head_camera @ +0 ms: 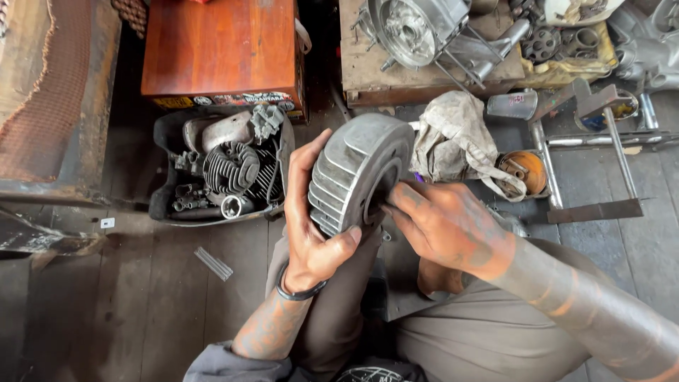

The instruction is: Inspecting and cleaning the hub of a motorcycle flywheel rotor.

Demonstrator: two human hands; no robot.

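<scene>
A round grey finned metal engine part [357, 170] is held on edge above my lap. My left hand [308, 226] grips its finned side, thumb along the lower rim. My right hand [442, 223], smeared with grease, presses its fingers against the part's open face at the right. Whether the right hand holds a small tool is hidden by the fingers. My legs in grey trousers [460, 332] lie beneath both hands.
A black tub [161, 205] of engine parts with a finned cylinder [230, 168] sits to the left. A red-brown wooden box [219, 49] stands behind it. A dirty rag [453, 138], an orange cup [527, 170], a metal stand [594, 155] and an engine casing [417, 28] lie ahead and right.
</scene>
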